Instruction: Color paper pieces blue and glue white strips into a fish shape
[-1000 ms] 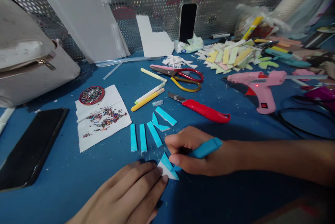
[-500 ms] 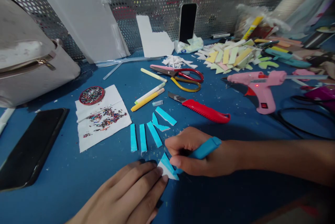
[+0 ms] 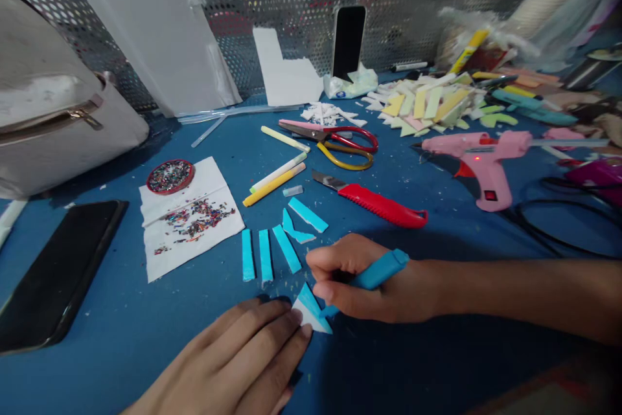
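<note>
My right hand [image 3: 359, 282] grips a blue marker [image 3: 381, 270], its tip on a small white triangular piece [image 3: 307, 316]. Blue colour covers the piece's right-hand edge; the rest is white. Fingers lying flat, my left hand [image 3: 247, 353] presses the piece against the table from the left, hiding part of it. Just beyond my hands lie several blue strips [image 3: 265, 255] and a bent blue piece [image 3: 295, 228]. A red utility knife [image 3: 381, 204] with its blade out rests above my right hand.
Scissors [image 3: 330, 136] and slim markers [image 3: 275, 185] lie mid-table. A pink glue gun [image 3: 486, 162], its light on, lies right before a heap of foam-like scraps [image 3: 427, 104]. Glitter lies on white paper [image 3: 165, 266] beside a dark phone [image 3: 58, 272]. Another phone [image 3: 348, 43] stands at the back.
The blue marker's tip has shifted slightly up and left along the piece's edge, my right hand moving with it. My left hand has stayed in place.
</note>
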Demonstrator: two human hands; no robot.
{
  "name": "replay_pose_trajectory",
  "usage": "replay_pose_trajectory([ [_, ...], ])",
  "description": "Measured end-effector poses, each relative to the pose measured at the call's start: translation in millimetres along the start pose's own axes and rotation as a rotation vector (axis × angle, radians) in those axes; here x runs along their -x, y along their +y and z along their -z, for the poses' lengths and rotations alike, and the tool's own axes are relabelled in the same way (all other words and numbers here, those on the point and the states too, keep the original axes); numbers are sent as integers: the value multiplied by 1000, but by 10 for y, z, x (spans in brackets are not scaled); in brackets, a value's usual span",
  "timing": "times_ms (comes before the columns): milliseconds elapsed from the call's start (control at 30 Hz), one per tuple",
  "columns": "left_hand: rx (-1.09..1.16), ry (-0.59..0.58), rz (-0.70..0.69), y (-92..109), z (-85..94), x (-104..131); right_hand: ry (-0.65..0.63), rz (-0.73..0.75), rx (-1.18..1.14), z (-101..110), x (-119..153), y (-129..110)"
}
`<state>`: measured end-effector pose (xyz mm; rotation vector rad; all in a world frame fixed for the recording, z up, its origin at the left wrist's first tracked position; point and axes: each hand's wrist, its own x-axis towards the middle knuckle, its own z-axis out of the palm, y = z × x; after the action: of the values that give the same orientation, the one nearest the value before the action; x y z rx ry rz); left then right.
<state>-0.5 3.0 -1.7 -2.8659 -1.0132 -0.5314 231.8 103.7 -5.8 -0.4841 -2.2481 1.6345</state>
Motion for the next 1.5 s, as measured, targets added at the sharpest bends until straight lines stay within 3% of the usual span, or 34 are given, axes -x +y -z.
replay_pose_trajectory([
  [667, -13, 6, -11, 24, 4, -32, 7, -31, 0, -14, -14, -7],
  [800, -7, 13, -1, 6, 5, -26, 102, -43, 40, -13, -14, -1],
  [933, -18, 6, -17, -15, -2, 1, 36, -46, 5, -1, -20, -1],
  [1100, -23, 3, -12, 12, 16, 27, 120, -27, 23, -5, -14, 0],
  [1233, -24, -8, -16, 20, 23, 13, 36, -24, -7, -2, -13, -2],
  [1400, -27, 16, -12, 16, 21, -16, 114, -28, -79, -1, -20, -2],
  [1500, -11, 7, -15, 8, 27, -18, 50, -43, -17, 3, -18, -11],
])
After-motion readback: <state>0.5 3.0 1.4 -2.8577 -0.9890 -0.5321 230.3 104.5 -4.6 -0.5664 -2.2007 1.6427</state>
